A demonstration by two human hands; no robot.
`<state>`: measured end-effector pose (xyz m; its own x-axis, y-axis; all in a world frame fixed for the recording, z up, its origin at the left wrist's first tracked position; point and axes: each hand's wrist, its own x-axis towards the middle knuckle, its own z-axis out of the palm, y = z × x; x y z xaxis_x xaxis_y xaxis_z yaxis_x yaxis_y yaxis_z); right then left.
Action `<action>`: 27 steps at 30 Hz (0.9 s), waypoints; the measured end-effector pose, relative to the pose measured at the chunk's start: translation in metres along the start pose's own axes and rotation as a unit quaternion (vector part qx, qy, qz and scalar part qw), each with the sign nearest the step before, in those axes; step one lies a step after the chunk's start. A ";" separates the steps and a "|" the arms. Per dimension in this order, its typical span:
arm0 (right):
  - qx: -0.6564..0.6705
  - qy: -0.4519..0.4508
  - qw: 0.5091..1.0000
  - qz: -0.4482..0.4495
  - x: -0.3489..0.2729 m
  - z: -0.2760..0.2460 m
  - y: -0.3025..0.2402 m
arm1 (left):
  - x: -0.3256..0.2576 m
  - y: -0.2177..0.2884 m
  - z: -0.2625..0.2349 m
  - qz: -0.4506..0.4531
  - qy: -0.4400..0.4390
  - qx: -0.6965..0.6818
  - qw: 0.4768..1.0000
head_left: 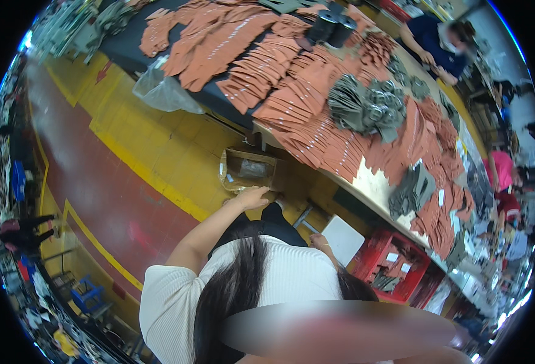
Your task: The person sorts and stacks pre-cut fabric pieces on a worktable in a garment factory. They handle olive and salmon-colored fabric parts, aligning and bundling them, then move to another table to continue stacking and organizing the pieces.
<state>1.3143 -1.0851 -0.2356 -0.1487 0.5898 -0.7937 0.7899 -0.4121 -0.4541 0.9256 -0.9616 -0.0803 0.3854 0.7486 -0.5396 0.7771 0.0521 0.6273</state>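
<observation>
Left hand (252,197) touches cardboard box (249,170).

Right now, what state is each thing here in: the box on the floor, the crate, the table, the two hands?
Cardboard box: open, on the floor.
Left hand: open, on the box's rim.
Right hand: low by the leg, grip unclear.
Red crate: open, holding dark pieces.
Table: covered with orange and grey pieces.

open floor left, table edge (316,167) above box (249,170)
</observation>
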 end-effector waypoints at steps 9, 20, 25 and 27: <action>0.152 0.071 0.984 0.063 0.067 0.030 -0.162 | -0.105 -0.235 0.034 -0.147 -0.007 -0.004 0.989; -0.096 -0.088 0.966 -0.225 0.099 0.190 -0.377 | -0.280 -0.419 -0.044 -0.408 0.208 -0.230 0.859; -0.138 -0.068 0.968 -0.196 0.131 0.151 -0.466 | -0.275 -0.423 -0.069 -0.388 0.166 -0.280 0.862; -0.130 -0.021 0.962 -0.238 0.138 0.135 -0.498 | -0.255 -0.427 -0.085 -0.375 0.099 -0.314 0.867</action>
<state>0.8204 -0.8924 -0.1735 -0.5509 0.6377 -0.5384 0.7471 0.0893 -0.6587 0.4532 -1.1184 -0.1626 -0.2517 0.4446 -0.8596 0.3248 0.8755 0.3577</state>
